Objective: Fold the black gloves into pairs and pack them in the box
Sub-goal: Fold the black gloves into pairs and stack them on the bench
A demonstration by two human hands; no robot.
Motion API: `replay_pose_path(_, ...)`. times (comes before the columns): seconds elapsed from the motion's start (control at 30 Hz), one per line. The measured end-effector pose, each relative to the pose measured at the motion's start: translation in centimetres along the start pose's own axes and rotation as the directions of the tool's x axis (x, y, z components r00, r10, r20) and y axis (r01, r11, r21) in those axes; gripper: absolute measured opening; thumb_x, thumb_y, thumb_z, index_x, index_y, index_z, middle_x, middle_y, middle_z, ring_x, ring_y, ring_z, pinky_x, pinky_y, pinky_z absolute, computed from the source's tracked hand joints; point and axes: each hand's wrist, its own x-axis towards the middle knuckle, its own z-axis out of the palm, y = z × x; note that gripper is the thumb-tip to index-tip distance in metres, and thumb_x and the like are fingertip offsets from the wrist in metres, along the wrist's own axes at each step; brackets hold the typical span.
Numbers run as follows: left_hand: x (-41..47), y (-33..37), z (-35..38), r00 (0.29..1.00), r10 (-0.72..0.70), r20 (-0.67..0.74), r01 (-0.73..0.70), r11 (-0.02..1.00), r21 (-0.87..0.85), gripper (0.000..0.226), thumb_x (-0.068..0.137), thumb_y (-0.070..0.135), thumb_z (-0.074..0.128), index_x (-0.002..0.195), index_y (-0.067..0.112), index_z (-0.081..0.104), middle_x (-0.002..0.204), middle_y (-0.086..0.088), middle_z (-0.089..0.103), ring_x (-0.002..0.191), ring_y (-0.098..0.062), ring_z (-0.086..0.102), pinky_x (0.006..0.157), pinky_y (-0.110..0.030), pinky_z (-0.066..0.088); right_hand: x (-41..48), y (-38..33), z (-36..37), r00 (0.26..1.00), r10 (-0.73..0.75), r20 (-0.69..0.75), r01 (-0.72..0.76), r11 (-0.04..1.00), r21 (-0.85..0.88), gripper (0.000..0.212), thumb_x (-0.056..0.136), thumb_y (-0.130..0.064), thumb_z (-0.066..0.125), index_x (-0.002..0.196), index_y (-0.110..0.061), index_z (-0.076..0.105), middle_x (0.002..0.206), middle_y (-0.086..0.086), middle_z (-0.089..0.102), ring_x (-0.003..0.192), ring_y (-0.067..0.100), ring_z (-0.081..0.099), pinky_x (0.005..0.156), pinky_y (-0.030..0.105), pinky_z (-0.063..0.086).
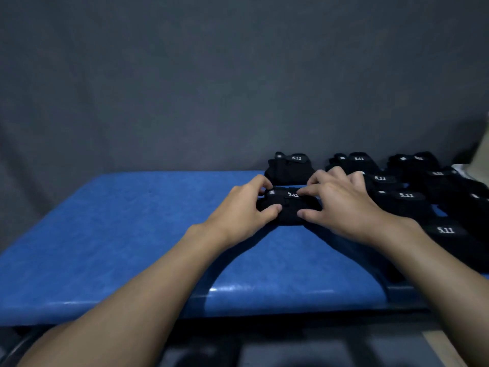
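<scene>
On blue table [105, 234], right of centre, both hands hold a folded glove bundle [288, 211].
Fingers of left hand [238, 215] curl round its left end, right hand [341, 207] pinches the right end; second bundle [288, 169] just behind at far edge, loose gloves [404, 201] crowd right side, open blue surface leftward.

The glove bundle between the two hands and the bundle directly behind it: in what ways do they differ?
The held bundle is gripped by the left hand and the right hand; the rear bundle lies untouched. The held bundle sits nearer the person; the rear bundle sits at the far edge of the blue table. Both are black with a white 5.11 label.
</scene>
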Motion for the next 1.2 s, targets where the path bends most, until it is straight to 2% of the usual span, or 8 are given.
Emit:
replay_pose_path(0.07,0.6,0.3,0.5,1.0,0.026,-0.011,-0.025,1.0,0.013,0.026,0.09,0.034,0.067,0.112,0.027,0.055,0.105,0.013,0.057,0.088,0.0,0.055,0.068,-0.007,0.039,0.1,0.5,-0.1,1.0,0.01,0.009,-0.009,1.0,-0.028,0.034,0.087,-0.056,0.058,0.116,-0.04,0.064,0.113,-0.018,0.049,0.109,0.013,0.034,0.089,0.038,0.026)
replay_pose_path(0.23,1.7,0.4,1.7,0.999,0.043,-0.033,-0.041,0.998,0.05,0.032,0.089,0.038,0.069,0.115,0.021,0.059,0.107,0.011,0.057,0.102,-0.008,0.055,0.082,-0.019,0.038,0.6,1.5,-0.2,0.998,0.043,0.038,-0.041,0.998,-0.045,0.035,0.087,-0.054,0.059,0.118,-0.039,0.063,0.116,-0.017,0.052,0.111,0.015,0.036,0.091,0.039,0.027)
replay_pose_path(0.53,2.9,0.0,2.5,0.996,0.059,-0.062,-0.052,0.994,0.1,0.028,0.085,0.041,0.07,0.103,0.023,0.058,0.098,0.006,0.058,0.09,-0.012,0.054,0.074,-0.022,0.037,1.3,2.4,-0.1,0.994,0.09,0.06,-0.091,0.996,0.001,0.044,0.082,-0.057,0.065,0.121,-0.036,0.061,0.114,-0.017,0.059,0.109,0.013,0.035,0.097,0.042,0.027)
replay_pose_path(0.63,3.0,0.0,2.7,0.994,0.07,-0.083,-0.061,0.992,0.115,0.029,0.085,0.04,0.071,0.103,0.023,0.057,0.095,0.006,0.053,0.089,-0.012,0.051,0.074,-0.022,0.035,1.2,2.9,-0.5,0.992,0.104,0.074,-0.108,0.993,0.056,0.043,0.081,-0.055,0.068,0.12,-0.037,0.061,0.094,-0.022,0.046,0.087,0.008,0.014,0.101,0.039,0.027)
replay_pose_path(0.7,3.1,-0.1,2.8,0.993,0.083,-0.09,-0.071,0.989,0.13,0.029,0.085,0.04,0.071,0.103,0.022,0.057,0.093,0.006,0.051,0.089,-0.013,0.05,0.074,-0.022,0.034,1.2,3.3,-0.5,0.989,0.122,0.085,-0.128,0.989,0.069,0.044,0.08,-0.056,0.069,0.12,-0.038,0.061,0.088,-0.021,0.04,0.079,0.009,0.01,0.102,0.038,0.026)
replay_pose_path(0.83,3.4,-0.3,3.0,0.99,0.089,-0.108,-0.073,0.987,0.141,0.03,0.084,0.04,0.071,0.104,0.021,0.058,0.091,0.007,0.05,0.09,-0.014,0.05,0.075,-0.022,0.035,1.5,3.8,0.2,0.99,0.106,0.097,-0.11,0.993,0.037,0.053,0.078,-0.065,0.066,0.124,-0.04,0.06,0.112,-0.014,0.057,0.109,0.013,0.027,0.095,0.037,0.022)
replay_pose_path(0.97,3.7,-0.5,3.3,0.988,0.1,-0.118,-0.082,0.986,0.144,0.03,0.083,0.041,0.071,0.102,0.022,0.057,0.088,0.009,0.047,0.091,-0.017,0.051,0.078,-0.028,0.041,1.9,4.1,0.6,0.991,0.091,0.093,-0.086,0.994,-0.063,0.065,0.079,-0.071,0.059,0.135,-0.04,0.052,0.122,-0.015,0.048,0.116,0.016,0.029,0.094,0.038,0.022)
replay_pose_path(1.2,4.0,-0.6,3.3,0.989,0.115,-0.091,-0.099,0.981,0.166,0.031,0.084,0.043,0.07,0.105,0.023,0.06,0.088,0.012,0.047,0.094,-0.02,0.053,0.086,-0.041,0.048,1.8,4.5,0.6,0.989,0.113,0.094,-0.104,0.991,-0.088,0.063,0.078,-0.074,0.056,0.133,-0.044,0.053,0.121,-0.012,0.048,0.118,0.017,0.029,0.099,0.042,0.023)
